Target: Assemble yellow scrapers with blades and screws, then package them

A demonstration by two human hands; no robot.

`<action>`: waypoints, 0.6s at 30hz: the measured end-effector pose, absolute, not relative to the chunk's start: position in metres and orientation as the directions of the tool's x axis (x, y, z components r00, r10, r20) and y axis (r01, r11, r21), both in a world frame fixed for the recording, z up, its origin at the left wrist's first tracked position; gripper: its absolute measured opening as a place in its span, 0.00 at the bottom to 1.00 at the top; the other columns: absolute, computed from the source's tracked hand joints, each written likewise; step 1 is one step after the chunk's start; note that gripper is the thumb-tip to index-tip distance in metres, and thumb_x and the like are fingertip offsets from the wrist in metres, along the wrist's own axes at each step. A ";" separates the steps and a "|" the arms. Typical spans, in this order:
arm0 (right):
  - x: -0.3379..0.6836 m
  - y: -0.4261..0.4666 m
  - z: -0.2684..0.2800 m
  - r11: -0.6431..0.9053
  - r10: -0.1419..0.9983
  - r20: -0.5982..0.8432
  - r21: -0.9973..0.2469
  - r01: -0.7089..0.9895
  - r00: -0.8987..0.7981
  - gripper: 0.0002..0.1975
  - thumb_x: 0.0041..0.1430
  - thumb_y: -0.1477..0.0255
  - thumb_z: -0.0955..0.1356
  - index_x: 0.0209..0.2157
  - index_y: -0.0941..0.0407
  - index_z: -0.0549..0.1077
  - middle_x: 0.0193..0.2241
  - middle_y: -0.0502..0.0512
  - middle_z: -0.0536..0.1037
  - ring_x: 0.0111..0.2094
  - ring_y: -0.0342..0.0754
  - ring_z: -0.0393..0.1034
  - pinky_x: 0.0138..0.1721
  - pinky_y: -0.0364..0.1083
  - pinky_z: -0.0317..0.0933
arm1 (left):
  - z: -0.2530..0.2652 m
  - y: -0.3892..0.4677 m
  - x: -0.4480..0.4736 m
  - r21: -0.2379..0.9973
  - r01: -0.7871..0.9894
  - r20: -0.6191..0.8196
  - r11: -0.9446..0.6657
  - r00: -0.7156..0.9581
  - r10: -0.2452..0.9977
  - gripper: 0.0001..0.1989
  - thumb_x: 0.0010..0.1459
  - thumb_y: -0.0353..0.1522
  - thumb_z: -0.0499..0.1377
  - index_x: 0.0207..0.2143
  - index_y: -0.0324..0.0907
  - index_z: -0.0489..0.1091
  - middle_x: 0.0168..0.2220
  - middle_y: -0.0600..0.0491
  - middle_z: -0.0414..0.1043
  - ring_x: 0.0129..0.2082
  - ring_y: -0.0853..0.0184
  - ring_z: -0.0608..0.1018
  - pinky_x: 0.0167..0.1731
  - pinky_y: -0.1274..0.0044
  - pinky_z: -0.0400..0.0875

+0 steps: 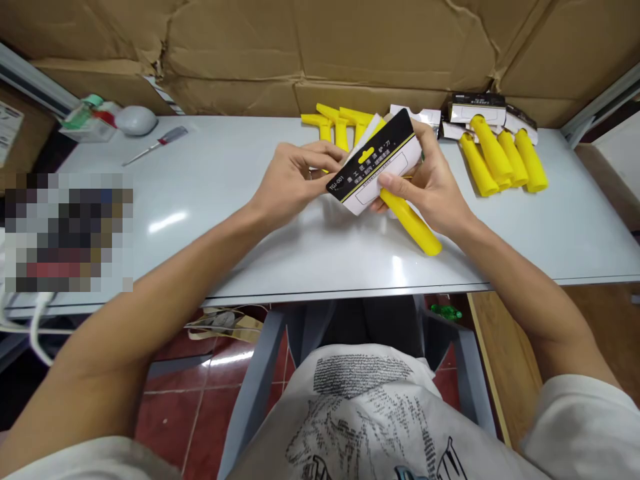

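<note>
Your right hand [436,185] pinches the black-and-white card [373,162] against the yellow tool [414,228], both tilted over the white table [215,167], while your left hand [293,175] is at the card's left corner, whether pinching it I cannot tell.

cardboard [230,50] stands behind the table [215,170], screwdriver [173,135] at left, carded scrapers [493,155] at right.

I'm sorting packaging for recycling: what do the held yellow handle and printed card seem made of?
Yellow handle: probably plastic, smooth with a soft sheen, judging by its even colour. Printed card: likely paperboard, matt-looking, judging by its thin edges; any coating is unclear.
</note>
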State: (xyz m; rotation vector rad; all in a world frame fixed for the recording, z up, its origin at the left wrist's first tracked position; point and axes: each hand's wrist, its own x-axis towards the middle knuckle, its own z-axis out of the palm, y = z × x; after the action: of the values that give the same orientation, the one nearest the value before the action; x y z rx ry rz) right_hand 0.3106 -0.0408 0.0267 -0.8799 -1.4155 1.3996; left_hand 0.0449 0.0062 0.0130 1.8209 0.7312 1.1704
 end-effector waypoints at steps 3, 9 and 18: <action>0.308 -0.047 0.030 0.094 0.945 0.100 -0.995 -0.034 -0.311 0.66 0.53 0.38 0.90 0.81 0.35 0.57 0.45 0.48 0.88 0.31 0.50 0.83 0.30 0.48 0.81 | 0.010 0.002 0.050 0.916 -0.035 0.377 -0.401 0.421 0.825 0.34 0.66 0.70 0.74 0.29 0.52 0.87 0.41 0.49 0.89 0.46 0.52 0.89 0.49 0.59 0.85; 0.308 -0.051 0.031 0.121 0.926 0.096 -0.992 0.046 -0.366 0.74 0.57 0.40 0.89 0.89 0.40 0.47 0.33 0.43 0.84 0.23 0.46 0.76 0.23 0.45 0.74 | 0.008 0.001 0.048 0.946 -0.019 0.309 -0.323 0.355 0.882 0.24 0.57 0.53 0.88 0.42 0.49 0.88 0.44 0.49 0.91 0.46 0.52 0.92 0.48 0.63 0.90; 0.320 -0.034 0.015 0.666 0.742 0.446 -0.573 0.477 -0.500 0.24 0.75 0.56 0.78 0.66 0.51 0.89 0.48 0.55 0.92 0.44 0.53 0.88 0.55 0.54 0.82 | 0.007 0.013 0.041 0.981 -0.058 0.196 -0.187 0.238 0.951 0.29 0.49 0.43 0.90 0.48 0.50 0.84 0.38 0.55 0.89 0.37 0.58 0.90 0.36 0.70 0.84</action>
State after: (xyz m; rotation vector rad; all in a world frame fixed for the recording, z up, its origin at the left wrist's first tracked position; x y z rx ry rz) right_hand 0.3204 -0.0343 0.0153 -0.9366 -2.1917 0.4968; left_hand 0.0407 0.0126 0.0068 1.4285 0.9019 1.1767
